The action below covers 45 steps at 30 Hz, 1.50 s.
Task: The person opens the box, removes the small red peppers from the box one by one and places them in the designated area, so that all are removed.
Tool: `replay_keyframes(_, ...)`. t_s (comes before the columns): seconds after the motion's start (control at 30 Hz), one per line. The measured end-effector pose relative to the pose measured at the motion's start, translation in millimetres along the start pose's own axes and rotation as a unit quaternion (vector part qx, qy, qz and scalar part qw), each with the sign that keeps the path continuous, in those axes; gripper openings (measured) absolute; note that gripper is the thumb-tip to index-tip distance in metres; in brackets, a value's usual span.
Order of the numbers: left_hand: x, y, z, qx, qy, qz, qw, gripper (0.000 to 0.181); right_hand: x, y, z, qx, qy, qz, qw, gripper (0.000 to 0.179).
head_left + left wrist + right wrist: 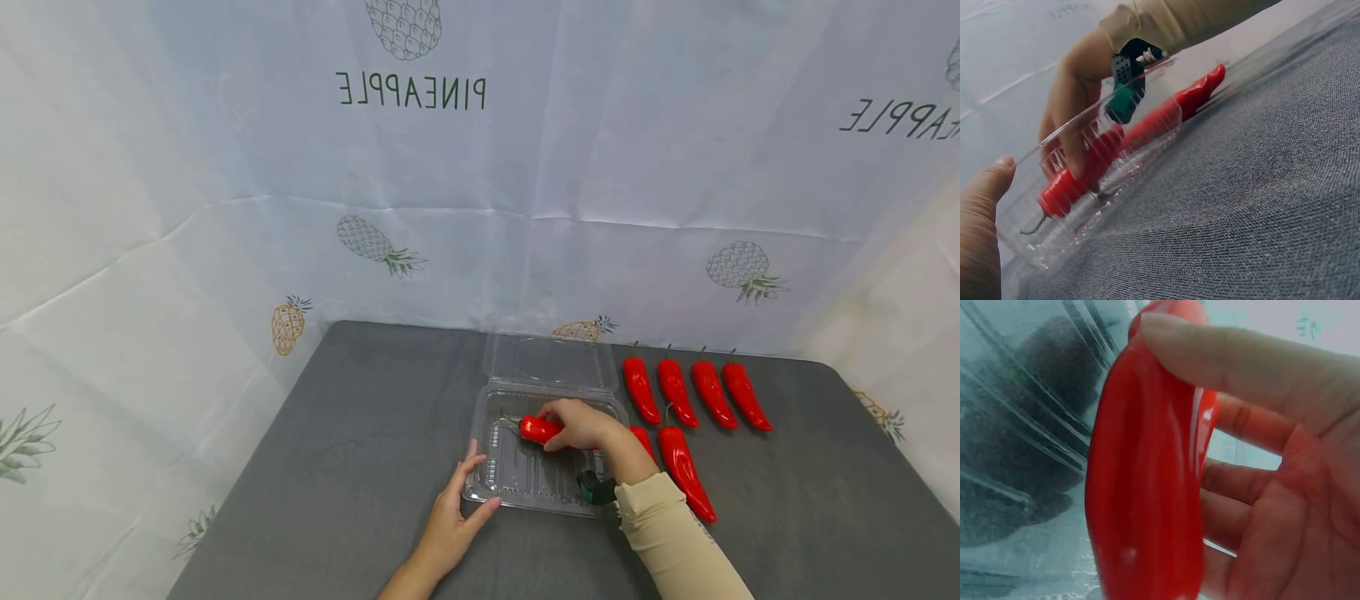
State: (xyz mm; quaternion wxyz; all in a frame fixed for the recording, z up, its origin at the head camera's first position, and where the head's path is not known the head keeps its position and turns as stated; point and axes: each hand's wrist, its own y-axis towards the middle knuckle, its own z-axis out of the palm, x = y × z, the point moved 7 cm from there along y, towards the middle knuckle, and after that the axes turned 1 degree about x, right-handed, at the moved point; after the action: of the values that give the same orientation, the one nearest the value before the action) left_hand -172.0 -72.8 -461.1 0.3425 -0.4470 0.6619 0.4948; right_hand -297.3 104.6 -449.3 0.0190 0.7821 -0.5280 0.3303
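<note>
A clear plastic clamshell box (pixel 491 454) lies unfolded on the dark table, its lid (pixel 551 360) laid back towards the wall. Within the box's tray, my right hand (pixel 583 425) grips a red chili pepper (pixel 535 429) between thumb and fingers. The pepper's thin green stem points left; the hand covers part of its body. In the right wrist view, the thumb presses one side of the glossy pepper (pixel 1144 475), the fingers curl behind. My left hand (pixel 450 527) rests at the box's front left corner, fingers spread along the wall, thumb at the front edge.
Several red chili peppers (pixel 708 392) lie in a slanted row right of the box. Nearer, another pepper (pixel 684 471) lies beside my right forearm, which partly hides one more (pixel 642 437). A white pineapple-print cloth (pixel 525 167) hangs behind the table.
</note>
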Motion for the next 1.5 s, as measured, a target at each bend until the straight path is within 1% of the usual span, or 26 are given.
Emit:
replay_keyframes(0.17,18.9,-1.8,3.7,0.0,-0.002,-0.007,1.0,0.055,2.9,-2.1,-0.5,0.025,0.025,-0.026,0.999,0.04)
replay_keyframes(0.33,23.2,-3.0,4.1,0.009,-0.018,-0.005,0.9998,0.054,5.8,-6.2,-1.5,0.056,0.071,-0.042,0.9951,0.046)
replay_keyframes(0.43,22.6,-3.4,4.0,0.011,-0.019,-0.001,0.9998,0.053,10.8,-10.7,-5.8,0.06,0.09,-0.062,0.9922,0.054)
replay_keyframes(0.6,17.2,-2.4,3.2,0.001,0.005,0.014,0.9999,0.054,19.9,-20.6,-17.7,0.036,0.11,-0.102,0.9881,0.059)
replay_keyframes(0.7,6.4,-1.2,1.0,-0.003,0.018,0.012,0.9998,0.053,22.6,-26.6,-22.8,0.025,0.12,-0.118,0.9854,0.055)
replay_keyframes(0.77,6.4,-1.2,1.0,-0.001,0.014,0.01,0.9999,0.053,23.1,-30.8,-24.6,0.023,0.125,-0.123,0.9842,0.052)
replay_keyframes(0.8,2.1,-0.9,0.2,0.0,0.012,0.01,0.9999,0.052,23.3,-33.1,-25.5,0.02,0.127,-0.126,0.9837,0.051)
replay_keyframes(0.87,-3.3,-0.4,-1.1,0.001,0.005,0.014,0.9999,0.051,22.8,-37.3,-27.8,0.008,0.132,-0.122,0.9837,0.05)
replay_keyframes(0.93,-5.3,0.0,-1.5,0.002,-0.001,0.017,0.9999,0.051,21.6,-41.2,-30.0,-0.007,0.14,-0.109,0.9841,0.05)
replay_keyframes(1.0,-12.9,1.1,-2.9,0.003,0.004,0.019,0.9998,0.051,19.7,-44.5,-32.4,-0.026,0.145,-0.093,0.9848,0.05)
replay_keyframes(1.03,-12.2,1.1,-2.8,0.003,0.007,0.024,0.9997,0.051,18.5,-45.8,-33.0,-0.033,0.147,-0.083,0.9852,0.05)
replay_keyframes(1.1,-5.3,0.8,-0.7,0.004,0.011,0.029,0.9995,0.052,15.2,-48.0,-33.3,-0.042,0.149,-0.065,0.9857,0.05)
replay_keyframes(1.2,7.4,-0.2,2.2,0.003,0.018,0.037,0.9992,0.053,10.7,-51.3,-32.4,-0.054,0.149,-0.05,0.9862,0.05)
replay_keyframes(1.3,18.5,-1.1,4.1,0.005,0.014,0.032,0.9994,0.054,7.3,-56.0,-30.7,-0.061,0.15,-0.048,0.9856,0.051)
replay_keyframes(1.37,21.1,-1.5,4.4,0.01,0.006,0.027,0.9996,0.053,5.3,-59.8,-29.2,-0.063,0.153,-0.051,0.985,0.051)
replay_keyframes(1.5,22.0,-1.9,4.6,0.017,-0.01,0.018,0.9996,0.052,-1.6,-67.9,-26.4,-0.068,0.166,-0.043,0.9829,0.051)
